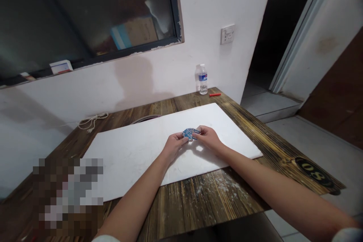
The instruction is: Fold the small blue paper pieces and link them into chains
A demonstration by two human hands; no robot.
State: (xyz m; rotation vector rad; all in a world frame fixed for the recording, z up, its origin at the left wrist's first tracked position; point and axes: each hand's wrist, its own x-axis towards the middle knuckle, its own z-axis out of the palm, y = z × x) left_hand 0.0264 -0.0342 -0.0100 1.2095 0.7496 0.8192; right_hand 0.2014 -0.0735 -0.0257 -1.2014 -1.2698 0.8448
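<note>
A small blue patterned piece, perhaps a circuit board, is held up between both hands above a white board. My left hand pinches its left edge between thumb and fingers. On the other side, my right hand grips the right end with thumb and fingertips. Parts of the piece are covered by the fingers, and its details are too small to make out. The hands' shadow falls on the white board just below.
The white board lies on a dark wooden table. At the back stand a water bottle and a red pen-like stick. A coiled white cable lies at the back left. A blurred patch covers the lower left.
</note>
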